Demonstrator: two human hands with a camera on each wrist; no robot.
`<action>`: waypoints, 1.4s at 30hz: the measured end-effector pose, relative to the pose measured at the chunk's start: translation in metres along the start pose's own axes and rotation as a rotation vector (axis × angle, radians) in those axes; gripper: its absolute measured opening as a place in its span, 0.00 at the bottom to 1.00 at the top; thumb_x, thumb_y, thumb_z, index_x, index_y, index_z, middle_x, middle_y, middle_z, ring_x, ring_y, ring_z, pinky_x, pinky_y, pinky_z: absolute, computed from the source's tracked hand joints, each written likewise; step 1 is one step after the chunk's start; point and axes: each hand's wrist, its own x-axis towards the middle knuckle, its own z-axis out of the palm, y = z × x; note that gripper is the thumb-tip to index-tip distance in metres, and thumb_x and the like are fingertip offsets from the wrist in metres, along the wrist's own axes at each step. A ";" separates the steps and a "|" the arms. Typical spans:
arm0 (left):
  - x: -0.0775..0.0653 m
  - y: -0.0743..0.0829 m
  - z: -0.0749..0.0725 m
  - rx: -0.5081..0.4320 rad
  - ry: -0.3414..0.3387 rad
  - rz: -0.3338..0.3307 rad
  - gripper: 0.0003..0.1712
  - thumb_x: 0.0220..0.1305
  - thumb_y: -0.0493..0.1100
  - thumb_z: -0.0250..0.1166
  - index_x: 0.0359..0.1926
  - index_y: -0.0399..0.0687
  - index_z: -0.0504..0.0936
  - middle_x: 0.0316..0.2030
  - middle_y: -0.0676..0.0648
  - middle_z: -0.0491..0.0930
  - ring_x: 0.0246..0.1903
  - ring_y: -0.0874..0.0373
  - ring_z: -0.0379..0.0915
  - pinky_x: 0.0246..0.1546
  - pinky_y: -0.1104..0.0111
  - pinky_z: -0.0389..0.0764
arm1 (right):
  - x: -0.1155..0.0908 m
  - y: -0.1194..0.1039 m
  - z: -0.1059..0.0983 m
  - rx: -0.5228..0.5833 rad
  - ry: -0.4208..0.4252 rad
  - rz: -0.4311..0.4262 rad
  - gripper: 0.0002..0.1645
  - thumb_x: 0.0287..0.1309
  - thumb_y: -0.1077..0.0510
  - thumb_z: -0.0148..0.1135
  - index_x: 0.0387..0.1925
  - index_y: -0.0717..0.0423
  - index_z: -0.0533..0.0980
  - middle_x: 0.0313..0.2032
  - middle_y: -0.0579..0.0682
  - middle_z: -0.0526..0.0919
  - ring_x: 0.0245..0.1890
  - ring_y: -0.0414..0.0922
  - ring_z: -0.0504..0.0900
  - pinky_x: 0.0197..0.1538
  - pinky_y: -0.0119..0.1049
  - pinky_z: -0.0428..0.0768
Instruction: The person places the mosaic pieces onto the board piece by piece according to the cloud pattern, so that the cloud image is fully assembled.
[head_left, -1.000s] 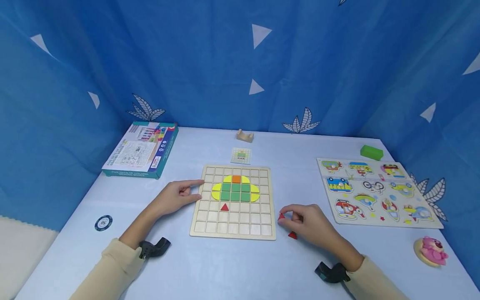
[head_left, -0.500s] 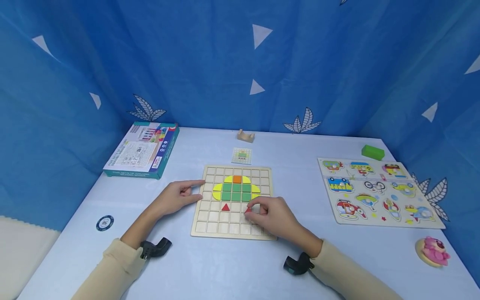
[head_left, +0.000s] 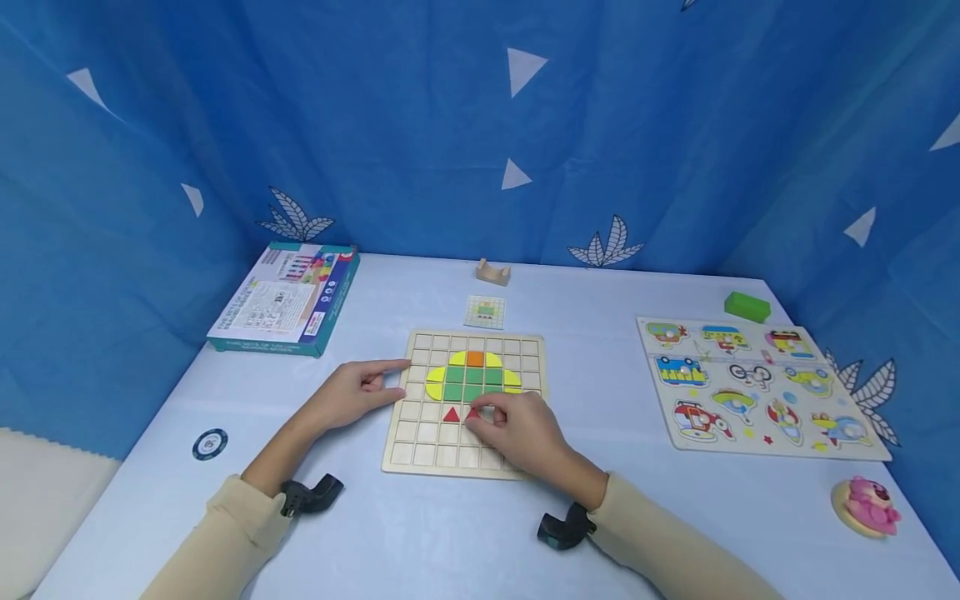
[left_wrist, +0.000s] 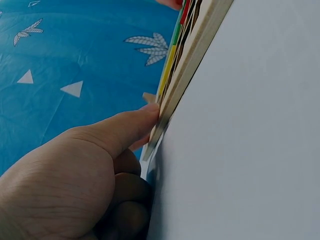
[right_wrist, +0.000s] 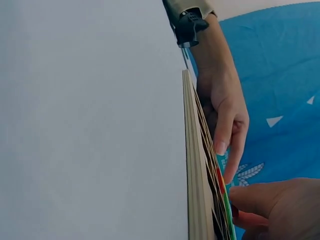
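A square wooden grid board (head_left: 432,456) lies on the table with yellow curved pieces (head_left: 435,382), green squares (head_left: 453,393) and an orange square (head_left: 475,358) in its cells. One red triangle (head_left: 451,415) sits in a cell below the green squares. My right hand (head_left: 523,429) reaches over the board and pinches another red triangle (head_left: 472,413) between thumb and index finger, one cell to the right of the first. My left hand (head_left: 348,396) touches the board's left edge with thumb and index finger spread apart, its other fingers bent.
Behind the board lie a small pattern card (head_left: 485,312) and a wooden holder (head_left: 492,272). A boxed game (head_left: 285,300) is at back left, a round chip (head_left: 210,444) at left. At right are a vehicle puzzle board (head_left: 757,392), a green block (head_left: 747,307) and a pink figurine (head_left: 868,506).
My right hand has carried the red triangle from the table leftward onto the board. A second triangle seen on the table earlier is now hidden by my forearm. The left hand stays put.
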 end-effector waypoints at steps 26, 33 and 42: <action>0.000 0.000 0.000 -0.008 -0.003 0.003 0.29 0.65 0.49 0.72 0.66 0.52 0.80 0.16 0.54 0.63 0.17 0.60 0.59 0.23 0.68 0.61 | -0.002 -0.001 0.002 -0.056 0.003 -0.003 0.12 0.59 0.51 0.75 0.45 0.45 0.89 0.10 0.35 0.62 0.11 0.32 0.59 0.19 0.30 0.55; 0.001 0.000 0.002 -0.007 -0.011 -0.010 0.30 0.65 0.51 0.72 0.67 0.53 0.80 0.16 0.54 0.63 0.18 0.60 0.59 0.24 0.68 0.62 | -0.006 0.004 -0.017 0.059 -0.015 0.047 0.13 0.61 0.54 0.74 0.47 0.46 0.88 0.11 0.36 0.60 0.12 0.33 0.57 0.20 0.30 0.56; 0.000 0.001 0.001 0.011 0.001 -0.007 0.30 0.65 0.50 0.72 0.66 0.52 0.80 0.15 0.54 0.63 0.18 0.59 0.59 0.24 0.68 0.62 | -0.033 0.025 -0.082 0.014 -0.117 0.005 0.12 0.61 0.58 0.73 0.47 0.46 0.88 0.14 0.37 0.66 0.15 0.36 0.66 0.21 0.30 0.65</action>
